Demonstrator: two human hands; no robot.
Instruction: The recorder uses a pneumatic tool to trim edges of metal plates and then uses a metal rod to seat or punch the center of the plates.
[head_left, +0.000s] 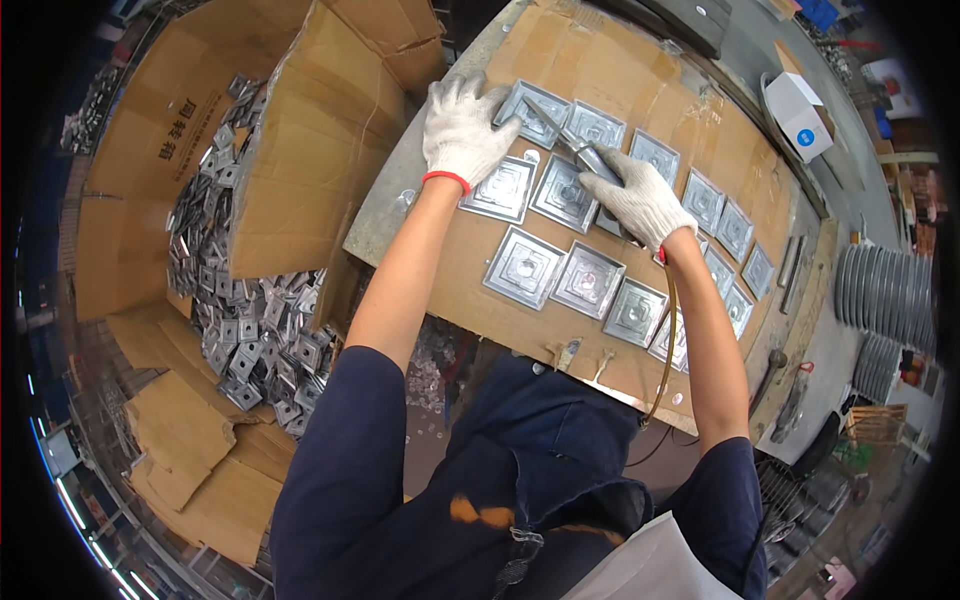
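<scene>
My left hand (465, 130), in a white knit glove with a red cuff, rests open at the table's far left edge. Its fingers are spread, and the thumb and forefinger touch the left side of a square metal plate (541, 116). My gloved right hand (640, 200) is closed around a grey hand-held air tool (590, 157) with a long narrow tip. That tip lies over the same plate; whether it touches cannot be told. A yellowish hose (668, 350) hangs below my right wrist. Several similar plates, such as a stepped one (524, 267), lie in rows around both hands.
Cardboard (455, 270) covers the worktable. On the left, a large carton (330, 150) holds a heap of small metal parts (250, 340). Stacked round grey discs (885, 295) stand at the right, beyond loose tools (770, 370). A white box (800, 115) sits at the far right.
</scene>
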